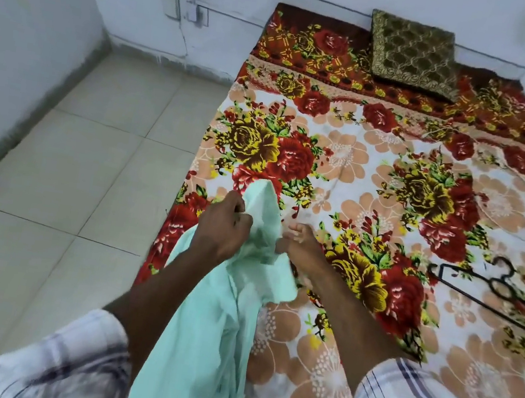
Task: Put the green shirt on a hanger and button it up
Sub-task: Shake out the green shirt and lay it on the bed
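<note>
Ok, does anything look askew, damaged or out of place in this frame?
Nothing stands out. Both hands, left hand and right hand, hold the green shirt bunched over the floral bedsheet; the black hanger lies unused to the right, and the cushion sits by the wall.

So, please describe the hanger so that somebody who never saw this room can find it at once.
Look at the bed with the floral bedsheet. Near its right edge, to the right of the right hand, lies the hanger flat on the sheet. It is thin, black wire, the only dark bare outline among the bright flowers.
</note>
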